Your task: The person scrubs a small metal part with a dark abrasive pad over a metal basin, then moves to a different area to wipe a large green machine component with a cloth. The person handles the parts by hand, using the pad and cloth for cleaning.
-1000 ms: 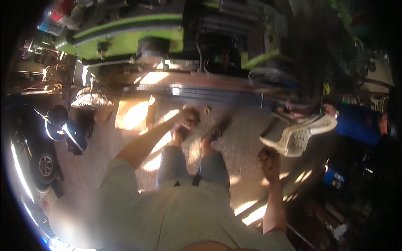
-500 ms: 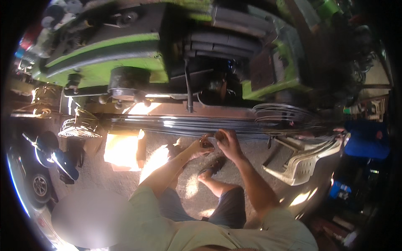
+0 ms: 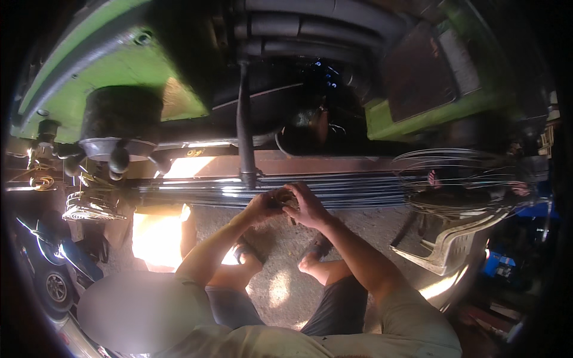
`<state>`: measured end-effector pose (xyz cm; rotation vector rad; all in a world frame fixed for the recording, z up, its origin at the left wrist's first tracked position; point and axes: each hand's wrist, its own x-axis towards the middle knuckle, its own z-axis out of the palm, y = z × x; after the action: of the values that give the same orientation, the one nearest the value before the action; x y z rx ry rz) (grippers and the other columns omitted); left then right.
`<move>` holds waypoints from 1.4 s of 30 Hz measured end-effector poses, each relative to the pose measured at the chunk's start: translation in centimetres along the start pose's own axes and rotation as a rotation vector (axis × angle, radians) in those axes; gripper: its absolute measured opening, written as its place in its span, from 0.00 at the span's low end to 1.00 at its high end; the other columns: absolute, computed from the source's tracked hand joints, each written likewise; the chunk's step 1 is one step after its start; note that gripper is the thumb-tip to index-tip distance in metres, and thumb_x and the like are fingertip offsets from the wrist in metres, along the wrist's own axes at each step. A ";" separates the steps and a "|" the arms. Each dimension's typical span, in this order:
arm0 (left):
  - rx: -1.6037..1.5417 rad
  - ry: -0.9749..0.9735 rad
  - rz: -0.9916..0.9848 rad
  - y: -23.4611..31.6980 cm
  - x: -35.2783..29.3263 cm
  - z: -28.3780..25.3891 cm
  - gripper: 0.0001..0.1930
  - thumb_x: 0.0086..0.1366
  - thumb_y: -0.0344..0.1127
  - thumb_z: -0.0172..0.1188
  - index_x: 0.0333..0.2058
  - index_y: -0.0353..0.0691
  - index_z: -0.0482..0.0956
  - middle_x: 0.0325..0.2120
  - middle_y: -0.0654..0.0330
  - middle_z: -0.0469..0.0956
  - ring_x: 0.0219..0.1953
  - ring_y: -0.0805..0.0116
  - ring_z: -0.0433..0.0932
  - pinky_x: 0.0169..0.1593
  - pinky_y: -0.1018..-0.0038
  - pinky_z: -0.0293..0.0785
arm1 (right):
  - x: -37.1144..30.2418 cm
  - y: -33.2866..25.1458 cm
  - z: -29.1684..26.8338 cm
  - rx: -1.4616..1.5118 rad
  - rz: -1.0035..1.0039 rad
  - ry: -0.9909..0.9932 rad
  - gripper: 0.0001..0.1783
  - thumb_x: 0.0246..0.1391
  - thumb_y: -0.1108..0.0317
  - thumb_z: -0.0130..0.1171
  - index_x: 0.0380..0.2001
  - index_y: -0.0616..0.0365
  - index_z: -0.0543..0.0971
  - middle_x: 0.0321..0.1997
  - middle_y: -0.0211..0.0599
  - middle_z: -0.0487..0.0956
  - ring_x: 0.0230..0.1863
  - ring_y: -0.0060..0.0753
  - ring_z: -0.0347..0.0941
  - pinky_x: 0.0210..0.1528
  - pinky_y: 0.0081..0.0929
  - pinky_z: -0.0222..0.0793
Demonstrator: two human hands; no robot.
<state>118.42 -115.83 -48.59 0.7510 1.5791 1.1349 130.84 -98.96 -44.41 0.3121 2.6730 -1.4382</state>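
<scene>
My left hand [image 3: 265, 207] and my right hand [image 3: 307, 207] meet in front of me, below the green machine. Their fingers are closed around a small brownish thing [image 3: 287, 199]. Most of it is covered by the fingers, so its kind cannot be made out. Just beyond the hands, a bundle of long thin metal rods [image 3: 358, 192] runs from left to right. The dark upright lever [image 3: 245, 119] of the machine stands behind them, a little to the left.
The green machine [image 3: 140, 71] fills the far side, with a dark round hub [image 3: 122, 116] and knobbed handles. At right, coiled wire [image 3: 447, 164] lies behind a pale plastic chair [image 3: 444, 250]. A brightly lit cardboard box [image 3: 158, 235] and a wheel [image 3: 56, 286] are at left.
The view has come nearer to the machine. My hands, apart before, are now together at the small thing. My feet stand wider apart.
</scene>
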 end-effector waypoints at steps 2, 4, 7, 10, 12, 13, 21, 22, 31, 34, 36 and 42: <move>-0.034 0.031 0.071 -3.9 1.4 0.3 0.30 0.58 0.42 0.72 0.58 0.44 0.75 0.48 0.59 0.84 0.48 0.67 0.84 0.53 0.68 0.78 | 0.9 0.9 -0.6 -0.003 -0.037 -0.022 0.37 0.49 0.67 0.73 0.61 0.59 0.68 0.63 0.49 0.66 0.64 0.50 0.67 0.65 0.39 0.67; -0.090 0.000 0.095 -4.2 3.4 0.5 0.30 0.58 0.42 0.72 0.58 0.44 0.75 0.48 0.59 0.84 0.48 0.68 0.84 0.52 0.68 0.78 | 1.5 2.4 -1.9 0.010 -0.096 -0.026 0.43 0.45 0.65 0.77 0.63 0.57 0.67 0.64 0.49 0.64 0.65 0.52 0.66 0.66 0.39 0.67; 0.107 0.001 0.084 -4.9 5.1 0.9 0.28 0.59 0.42 0.71 0.57 0.43 0.76 0.47 0.59 0.84 0.48 0.69 0.83 0.52 0.70 0.79 | 2.1 4.0 -3.8 -0.006 -0.166 0.011 0.43 0.45 0.61 0.76 0.63 0.57 0.69 0.62 0.49 0.67 0.62 0.52 0.69 0.65 0.40 0.67; 0.166 -0.036 0.126 -8.0 6.4 1.2 0.28 0.59 0.41 0.72 0.56 0.41 0.76 0.48 0.61 0.84 0.49 0.70 0.83 0.54 0.70 0.78 | 4.0 5.1 -6.4 -0.194 -0.126 0.145 0.35 0.47 0.58 0.74 0.58 0.56 0.75 0.58 0.46 0.73 0.60 0.48 0.72 0.62 0.39 0.68; 0.253 -0.122 0.170 -9.6 7.5 1.0 0.28 0.58 0.40 0.73 0.56 0.40 0.76 0.48 0.61 0.84 0.50 0.70 0.82 0.54 0.69 0.78 | 6.8 7.8 -7.4 -0.186 0.037 0.335 0.25 0.51 0.56 0.71 0.50 0.54 0.80 0.41 0.41 0.81 0.48 0.45 0.79 0.54 0.40 0.73; 0.242 -0.189 0.147 -9.2 8.1 0.8 0.27 0.57 0.37 0.73 0.55 0.40 0.77 0.48 0.56 0.81 0.48 0.65 0.81 0.53 0.68 0.77 | 8.3 8.6 -8.3 -0.171 0.172 0.372 0.23 0.51 0.56 0.70 0.48 0.54 0.81 0.38 0.41 0.82 0.45 0.45 0.80 0.52 0.41 0.74; 0.226 -0.245 0.125 -9.6 10.8 1.1 0.28 0.53 0.35 0.76 0.53 0.43 0.79 0.46 0.61 0.83 0.48 0.70 0.81 0.55 0.70 0.78 | 12.9 13.2 -10.5 -0.485 0.595 0.367 0.17 0.54 0.53 0.68 0.38 0.54 0.85 0.38 0.39 0.86 0.44 0.41 0.83 0.48 0.38 0.75; 0.235 -0.259 0.133 -10.2 11.1 1.0 0.29 0.54 0.37 0.76 0.55 0.44 0.78 0.47 0.60 0.83 0.48 0.69 0.81 0.56 0.70 0.77 | 13.0 13.7 -10.5 -0.493 0.582 0.337 0.17 0.54 0.52 0.69 0.38 0.54 0.85 0.38 0.40 0.86 0.45 0.41 0.83 0.49 0.38 0.75; 0.435 -0.235 0.411 -12.6 15.5 0.3 0.23 0.55 0.39 0.74 0.51 0.49 0.80 0.45 0.63 0.83 0.48 0.66 0.82 0.55 0.66 0.77 | 16.0 17.2 -10.6 -0.454 0.532 0.327 0.27 0.47 0.53 0.76 0.41 0.65 0.81 0.47 0.55 0.83 0.53 0.51 0.79 0.56 0.42 0.73; 0.325 -0.189 0.380 -13.0 16.3 0.5 0.24 0.54 0.39 0.75 0.51 0.49 0.80 0.46 0.64 0.83 0.49 0.65 0.82 0.56 0.66 0.77 | 16.5 16.6 -11.0 -0.446 0.552 0.234 0.30 0.45 0.52 0.77 0.42 0.65 0.81 0.48 0.56 0.82 0.56 0.53 0.78 0.57 0.43 0.73; 0.298 -0.234 0.317 -11.8 16.2 0.2 0.25 0.54 0.39 0.75 0.51 0.49 0.80 0.47 0.63 0.83 0.50 0.64 0.82 0.56 0.66 0.77 | 16.6 15.9 -11.6 -0.472 0.587 0.235 0.31 0.44 0.52 0.78 0.43 0.65 0.80 0.49 0.55 0.82 0.56 0.52 0.78 0.58 0.43 0.72; 0.268 -0.213 0.254 -11.7 15.5 -0.7 0.26 0.54 0.38 0.76 0.52 0.47 0.79 0.48 0.61 0.83 0.52 0.67 0.80 0.57 0.68 0.76 | 16.5 16.5 -12.3 -0.445 0.624 0.253 0.32 0.43 0.50 0.78 0.45 0.63 0.81 0.50 0.52 0.82 0.56 0.52 0.78 0.60 0.44 0.70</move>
<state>113.96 -106.65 -65.11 1.2380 1.4989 0.9918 118.63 -77.61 -53.99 1.2068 2.6070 -0.6425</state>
